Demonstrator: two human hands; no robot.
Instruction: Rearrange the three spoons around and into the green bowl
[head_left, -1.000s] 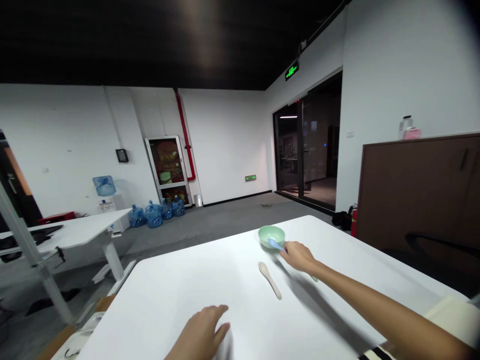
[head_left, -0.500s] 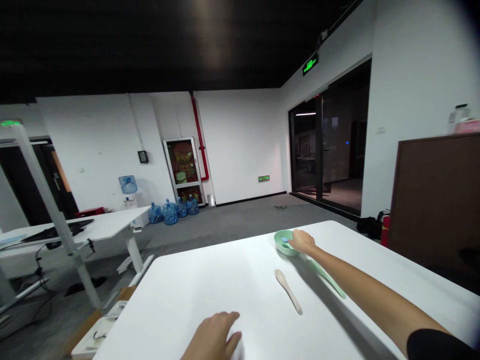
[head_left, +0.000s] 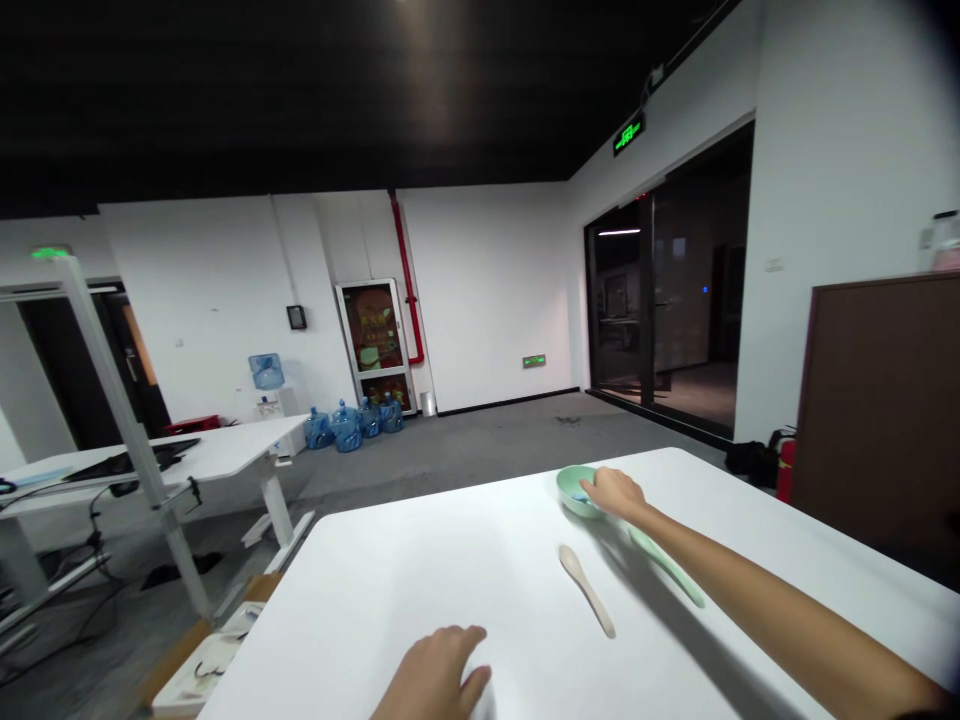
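On my feed, far left, my left hand (head_left: 433, 675) rests by the near edge of the white table (head_left: 360, 590), fingers loosely spread. Right of it lies a beige ceramic spoon (head_left: 586, 590). Farther on, my right hand (head_left: 615, 492) reaches over a pale green bowl (head_left: 571, 490), its fingers (head_left: 596, 484) bunched above a small blue object (head_left: 579, 495); I cannot tell whether they pinch it. A green spoon (head_left: 666, 566) lies just beyond.

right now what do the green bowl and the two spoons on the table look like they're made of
The pale green bowl looks like glazed ceramic or smooth plastic, going by its soft sheen. The beige spoon looks more matte, probably plastic or ceramic. The green spoon matches the bowl's colour and sheen, so it is likely the same material, though the view cannot settle which.
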